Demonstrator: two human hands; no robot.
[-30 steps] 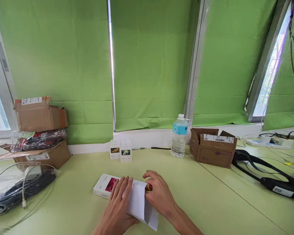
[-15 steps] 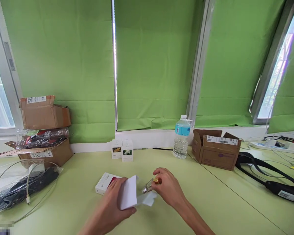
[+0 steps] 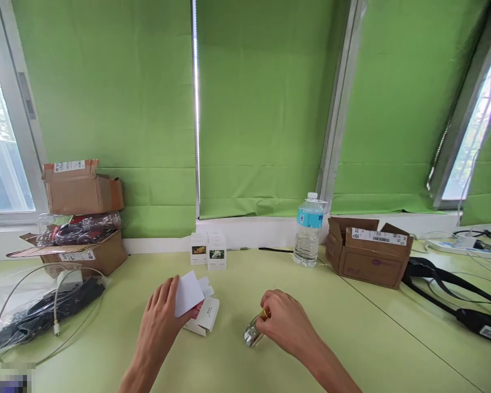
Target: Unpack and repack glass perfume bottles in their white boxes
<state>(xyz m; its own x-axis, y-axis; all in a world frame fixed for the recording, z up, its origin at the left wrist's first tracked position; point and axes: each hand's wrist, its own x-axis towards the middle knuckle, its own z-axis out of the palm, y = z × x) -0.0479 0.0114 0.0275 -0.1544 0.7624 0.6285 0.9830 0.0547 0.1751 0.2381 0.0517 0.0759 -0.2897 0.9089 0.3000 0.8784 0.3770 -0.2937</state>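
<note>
A small bottle of clear, silvery-looking glass with a gold cap (image 3: 252,331) is held by the right hand (image 3: 287,321), with thumb and fingers closed narrowly about the cap. By this grip the glass body is left uncovered, hanging slanted down and towards the left hand; the cap is probably chosen as the firmest and least slippery part to be pinched. Whether the base is touching the table (image 3: 352,322) cannot be told.

In the left hand (image 3: 160,312), a small white card box (image 3: 189,293) is gripped between thumb and fingers, with a plain white face turned up and tilted. It seems to be kept well apart from the bottle so that room is left between the hands. Just to the right of the left hand, partly hidden by the held box, an opened white carton with printed lettering and spread flaps (image 3: 208,314) lies on the table. A strip of pink-red is seen at the held box's lower edge; to which of the two it belongs cannot be told.

Beyond the hands, two upright white boxes with flower pictures (image 3: 216,254) are stood side by side, apparently set back to keep the working space free.

As for looks, bright streaks are thrown back by the bottle's rounded glass, and the cap is shiny and mostly covered by the fingers. Any contents cannot be made out. The held box appears crisp-edged and undented.
</note>
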